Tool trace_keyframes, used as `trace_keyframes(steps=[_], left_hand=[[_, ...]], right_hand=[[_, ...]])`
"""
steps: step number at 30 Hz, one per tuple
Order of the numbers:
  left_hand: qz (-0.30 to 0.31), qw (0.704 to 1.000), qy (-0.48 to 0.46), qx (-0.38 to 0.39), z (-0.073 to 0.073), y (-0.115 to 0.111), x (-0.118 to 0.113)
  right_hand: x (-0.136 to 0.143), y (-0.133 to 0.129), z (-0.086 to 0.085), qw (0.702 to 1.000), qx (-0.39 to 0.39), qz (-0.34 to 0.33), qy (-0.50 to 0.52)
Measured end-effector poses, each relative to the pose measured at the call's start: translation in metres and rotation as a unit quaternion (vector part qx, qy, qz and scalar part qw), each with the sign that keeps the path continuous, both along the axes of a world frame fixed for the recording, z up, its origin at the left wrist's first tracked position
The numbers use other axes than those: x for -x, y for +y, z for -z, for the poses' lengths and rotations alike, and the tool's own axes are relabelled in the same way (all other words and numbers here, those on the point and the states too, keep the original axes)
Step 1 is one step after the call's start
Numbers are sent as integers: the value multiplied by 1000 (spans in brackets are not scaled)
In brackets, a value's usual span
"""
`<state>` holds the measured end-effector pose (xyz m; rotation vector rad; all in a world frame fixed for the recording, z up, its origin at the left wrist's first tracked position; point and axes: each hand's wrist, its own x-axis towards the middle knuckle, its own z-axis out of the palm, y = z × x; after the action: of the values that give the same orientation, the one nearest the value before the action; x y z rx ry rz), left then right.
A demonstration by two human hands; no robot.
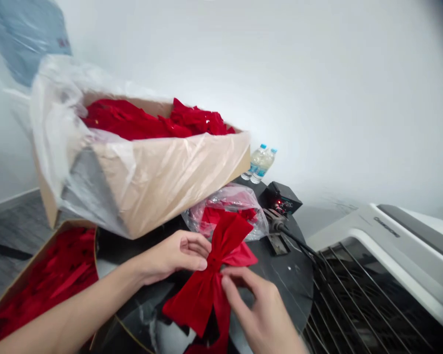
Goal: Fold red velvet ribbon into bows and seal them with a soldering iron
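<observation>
Head view: left hand [177,253], right hand [259,305], shared grip pinching one bow [214,263]; two bottles [264,164].

Got a red bow [216,263] pinched mid-air, left hand [177,253] at its 9 o'clock, right hand [256,297] around 4. Plastic-draped box [177,172] sits at 11, bottles [263,166] at 1.

1. A large red bow [214,265] of soft, velvety-looking fabric, its two broad, pleated loops spreading from a narrow gathered middle.
2. It is tilted, one loop pointing to the upper right, the other to the lower left.
3. A brighter, smoother red piece shows behind it on the right; a red strip hangs below.
4. It is held at its middle between the left hand [180,255] and right hand [260,302], above a round black marbled tabletop [293,280].
</observation>
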<state>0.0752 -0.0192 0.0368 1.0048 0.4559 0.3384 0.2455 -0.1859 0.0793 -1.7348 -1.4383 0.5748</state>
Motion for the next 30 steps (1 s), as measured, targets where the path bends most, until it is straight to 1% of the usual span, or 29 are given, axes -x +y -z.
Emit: trace_keyframes(steps=[1, 2, 3, 4, 5, 6, 7, 8, 10, 12, 13, 15, 17, 20, 22, 24, 25, 27, 30], left_hand=[[-13, 1000, 4, 5, 2, 0, 10], [-20, 1000, 9, 15, 4, 0, 19], [-27, 999, 11, 25, 8, 1, 29], [-30, 999, 13, 32, 13, 3, 37], [-29, 999, 12, 36, 18, 4, 44], [-25, 999, 13, 39, 23, 7, 50], [-18, 999, 15, 41, 29, 9, 54], [-11, 999, 16, 42, 33, 11, 57], [-4, 999, 18, 44, 40, 16, 60], [-8, 999, 17, 45, 43, 20, 61], [-13, 999, 18, 47, 44, 21, 61], [-24, 998, 19, 52, 46, 24, 60], [-32, 998, 21, 56, 47, 25, 60], [-35, 998, 16, 58, 50, 28, 58], [-33, 998, 8, 58, 51, 29, 58], [-30, 998, 2, 60, 51, 30, 58], [-28, 998, -1, 62, 50, 30, 58], [-23, 997, -4, 70, 49, 30, 58], [-26, 996, -3, 87, 47, 31, 59]], right_hand=[[-7, -1, -19, 996, 50, -73, -32], [-14, 2, -40, 990, 66, -109, -61], [-22, 9, -62, 985, 66, -132, -93], [-30, 23, -85, 980, 54, -135, -136], [-36, 44, -106, 977, 8, -97, -188], [-40, 71, -125, 969, -41, -69, -233], [-43, 104, -141, 959, -75, -48, -270], [-45, 141, -154, 949, -95, -34, -297], [-45, 219, -168, 937, -101, -16, -335], [-46, 291, -173, 926, -104, 1, -363], [-47, 322, -173, 921, -103, 7, -376], [-49, 371, -169, 912, -91, 6, -401], [-52, 404, -161, 902, -72, -3, -427], [-53, 434, -147, 886, -45, -17, -460], [-51, 443, -141, 878, -39, -14, -477], [-48, 445, -142, 874, -47, -4, -483], [-46, 443, -145, 874, -56, 2, -482], [-45, 435, -158, 879, -80, 16, -471], [-47, 412, -190, 888, -131, 44, -438]])
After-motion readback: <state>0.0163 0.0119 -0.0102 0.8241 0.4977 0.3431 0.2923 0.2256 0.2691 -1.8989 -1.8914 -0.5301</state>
